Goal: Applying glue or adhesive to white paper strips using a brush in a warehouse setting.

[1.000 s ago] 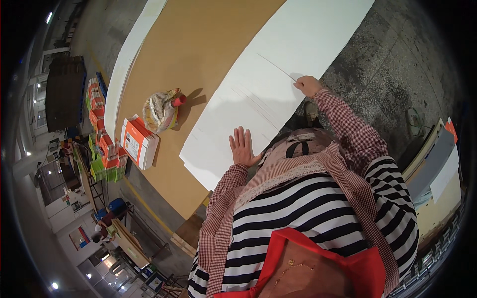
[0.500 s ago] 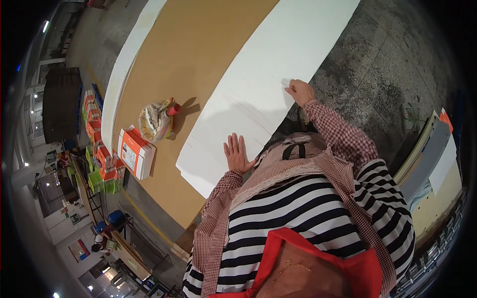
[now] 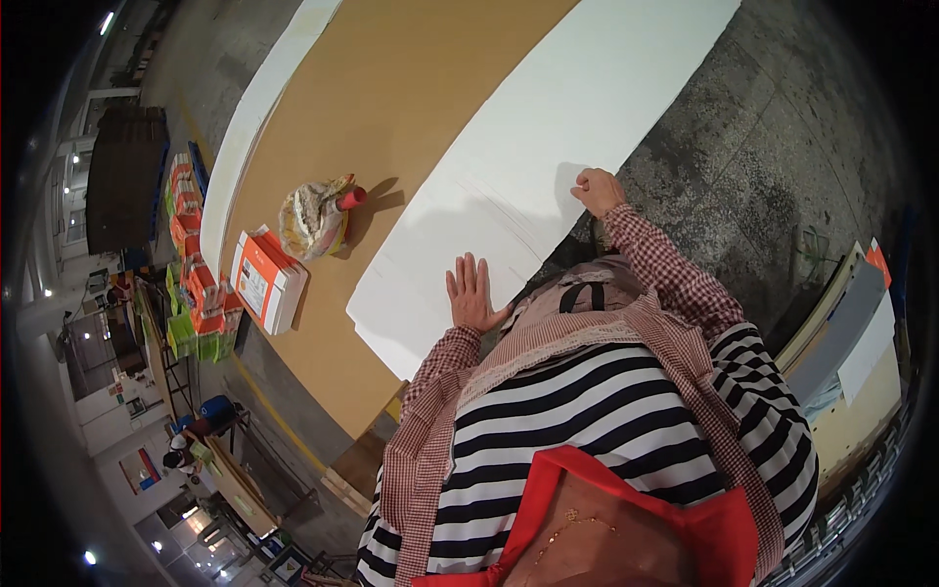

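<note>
A long white board or sheet point(image 3: 533, 127) with a few faint thin lines on it lies in front of me. My left hand point(image 3: 473, 294) rests flat on its near part, fingers stretched out and spread a little. Close to the sheet's right edge is my right hand point(image 3: 599, 192), its fingers curled together. Whatever those fingers may hold is hidden or too small to make out. A shadow of the right hand falls on the sheet beside it.
Beneath the sheet lies brown board point(image 3: 391, 117). On it stand an orange-and-white box point(image 3: 264, 281) and a plastic-wrapped container point(image 3: 311, 220) with a red cylinder point(image 3: 351, 199). Panels point(image 3: 841, 323) lean at right. Stacked packs point(image 3: 196, 264) and a distant person point(image 3: 184, 458) are at left.
My right hand has drawn slightly back toward me, near the sheet's right edge, fingers still curled. The left hand stays flat on the sheet. The whole view has shifted a little.
</note>
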Motion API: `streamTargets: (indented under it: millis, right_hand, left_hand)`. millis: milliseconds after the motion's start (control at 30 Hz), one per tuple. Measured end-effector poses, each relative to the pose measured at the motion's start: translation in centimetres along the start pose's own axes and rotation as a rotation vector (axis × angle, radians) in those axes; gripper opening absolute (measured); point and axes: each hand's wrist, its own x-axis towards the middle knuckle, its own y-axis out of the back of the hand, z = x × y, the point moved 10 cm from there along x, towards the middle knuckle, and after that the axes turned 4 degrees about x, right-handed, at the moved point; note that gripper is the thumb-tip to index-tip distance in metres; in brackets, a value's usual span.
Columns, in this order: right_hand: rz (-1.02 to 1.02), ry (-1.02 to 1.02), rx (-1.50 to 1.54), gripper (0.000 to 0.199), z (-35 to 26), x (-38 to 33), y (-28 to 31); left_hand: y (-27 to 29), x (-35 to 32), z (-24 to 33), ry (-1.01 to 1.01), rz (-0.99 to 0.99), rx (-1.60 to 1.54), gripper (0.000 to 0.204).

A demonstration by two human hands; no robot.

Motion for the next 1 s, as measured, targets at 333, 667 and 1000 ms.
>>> streamTargets:
  millis: [333,667,1000]
  right_hand:
    - [0.107,0.104,0.028,0.031,0.1,0.3,-0.1]
    - [-0.330,0.017,0.011,0.040,1.1,1.9,-4.1]
    - [-0.172,0.112,-0.184,0.040,-0.1,2.3,-3.2]
  left_hand:
    - [-0.2,0.2,-0.2,-0.005,0.016,-0.011,0.107]
    - [-0.4,0.4,0.0,-0.030,0.032,0.018,0.105]
    - [-0.1,0.2,0.0,-0.047,0.046,-0.017,0.106]
